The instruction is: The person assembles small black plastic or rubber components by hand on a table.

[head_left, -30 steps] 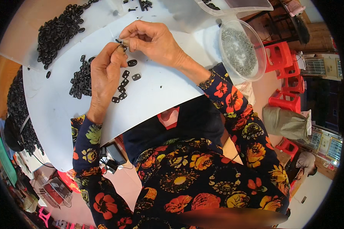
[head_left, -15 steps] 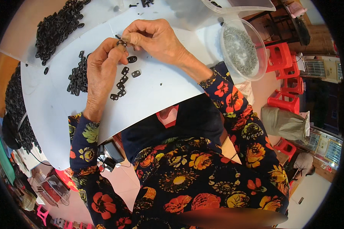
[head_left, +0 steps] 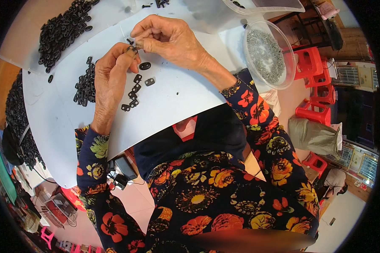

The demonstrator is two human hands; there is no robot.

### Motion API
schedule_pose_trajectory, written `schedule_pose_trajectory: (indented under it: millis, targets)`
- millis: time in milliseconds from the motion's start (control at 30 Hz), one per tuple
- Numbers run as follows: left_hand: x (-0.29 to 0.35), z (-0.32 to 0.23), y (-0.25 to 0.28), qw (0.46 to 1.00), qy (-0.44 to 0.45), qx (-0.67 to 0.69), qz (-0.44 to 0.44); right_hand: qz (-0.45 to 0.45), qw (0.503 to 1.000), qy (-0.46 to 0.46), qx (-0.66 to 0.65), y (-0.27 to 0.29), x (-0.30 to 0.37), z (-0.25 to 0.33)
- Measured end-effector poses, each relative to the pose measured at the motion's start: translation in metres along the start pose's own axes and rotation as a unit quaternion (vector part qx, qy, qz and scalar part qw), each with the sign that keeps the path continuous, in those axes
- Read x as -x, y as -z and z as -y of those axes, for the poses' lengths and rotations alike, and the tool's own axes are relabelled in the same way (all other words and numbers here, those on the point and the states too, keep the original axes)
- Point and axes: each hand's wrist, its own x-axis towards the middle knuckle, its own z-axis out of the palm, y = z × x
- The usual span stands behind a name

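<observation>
My left hand point(head_left: 114, 65) is closed, pinching a small black plastic cord lock point(head_left: 131, 48) between thumb and fingertips above the white table. A short black peg point(head_left: 130, 41) stands at its far side. My right hand point(head_left: 166, 40) is beside it, its thumb tip at the piece and its forefinger lifted away from the thumb. Just below the hands lie an oval black piece point(head_left: 145, 65), a two-hole black piece point(head_left: 150, 82) and a short row of similar two-hole pieces point(head_left: 135, 88). To the left of my left wrist is a small pile of black pieces point(head_left: 85, 86).
A large heap of black oval pieces point(head_left: 63, 33) lies at the far left. On the right stands a clear round tub point(head_left: 292, 63) of small silvery metal parts, probably springs. A clear plastic bin point(head_left: 266, 9) is at the far edge. Red stools point(head_left: 307, 63) stand beyond the table.
My right hand has shifted slightly up, and its forefinger has parted from the thumb. The left hand stays nearly in place with the cord lock in its fingertips.
</observation>
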Motion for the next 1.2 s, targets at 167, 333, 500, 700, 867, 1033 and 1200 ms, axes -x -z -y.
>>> schedule_pose_trajectory:
  millis: [167, 333, 500, 700, 867, 1033, 1200]
  targets:
    - [-0.001, 0.007, 0.002, 1.000, -0.010, -0.008, 0.009, 0.010, 1.000, 0.004, 0.002, 0.000, 0.000, -0.002]
    - [-0.001, 0.003, -0.001, 1.000, -0.018, -0.024, -0.001, 0.003, 0.999, 0.024, 0.036, -0.001, 0.001, 0.000]
    - [-0.001, 0.002, 0.001, 1.000, -0.016, -0.008, 0.001, -0.015, 0.998, 0.036, 0.047, 0.001, -0.001, 0.001]
    - [-0.002, 0.002, 0.000, 1.000, -0.007, 0.000, 0.011, 0.006, 0.999, 0.024, 0.026, 0.001, 0.001, 0.001]
    - [0.000, 0.004, 0.001, 1.000, -0.019, 0.000, 0.013, 0.026, 0.999, 0.006, 0.029, -0.002, 0.002, 0.003]
    - [-0.002, 0.001, 0.003, 0.999, 0.004, -0.014, 0.041, 0.018, 0.999, 0.045, 0.024, -0.002, 0.002, 0.003]
    - [-0.002, 0.005, 0.002, 0.995, 0.054, 0.056, 0.065, 0.025, 0.996, 0.042, 0.079, -0.001, 0.004, 0.010]
